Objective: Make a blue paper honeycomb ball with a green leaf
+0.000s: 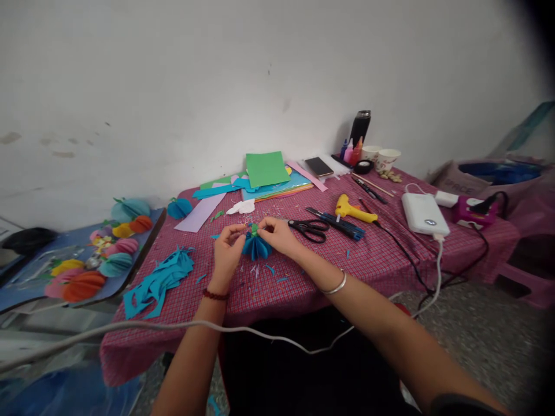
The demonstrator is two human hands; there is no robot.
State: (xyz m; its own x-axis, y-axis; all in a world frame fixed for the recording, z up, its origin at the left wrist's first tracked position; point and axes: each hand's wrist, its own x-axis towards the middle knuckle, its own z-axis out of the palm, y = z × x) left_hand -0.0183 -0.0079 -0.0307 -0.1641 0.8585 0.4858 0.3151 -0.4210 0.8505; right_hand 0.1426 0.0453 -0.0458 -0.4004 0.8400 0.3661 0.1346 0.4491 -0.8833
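A blue folded-paper pumpkin (256, 248) with a small green paper top (254, 229) is between my two hands, low over the checked cloth. My left hand (228, 249) curls at its left side, thumb and forefinger closed near its upper edge. From the right, my right hand (278, 235) pinches at the green top; the exact contact of the fingertips is partly hidden. Black-handled scissors (311, 229) lie just right of my right hand. Cut blue paper scraps (162, 283) are heaped left of my left hand.
A yellow glue gun (353, 210) and a blue-black cutter (338, 223) lie to the right, near a white power bank (425, 212). A white cable (260, 333) crosses over my forearms. Finished paper pumpkins (84, 286) sit on a blue table at left. Paper sheets (266, 169) lie at the back.
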